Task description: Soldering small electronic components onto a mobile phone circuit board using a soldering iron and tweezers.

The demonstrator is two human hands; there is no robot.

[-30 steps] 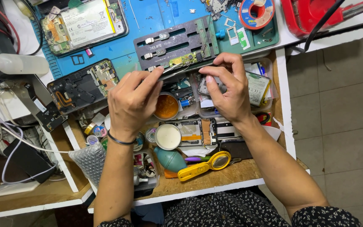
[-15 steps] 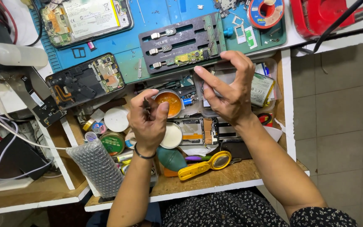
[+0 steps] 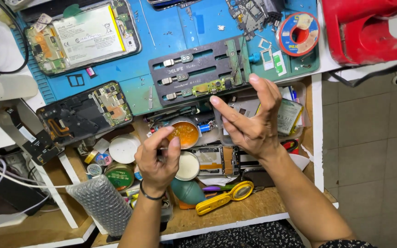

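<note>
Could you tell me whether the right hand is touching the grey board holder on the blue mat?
Cannot tell: in the head view, right hand fingertips overlap the grey board holder.

A small round tin of amber flux paste [image 3: 185, 133] sat open and upright among clutter on the wooden shelf, just below the blue mat's edge.

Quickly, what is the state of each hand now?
Left hand: fingers pinched together above the small orange-filled tin; whether they hold anything cannot be told.
Right hand: open, empty.
</note>
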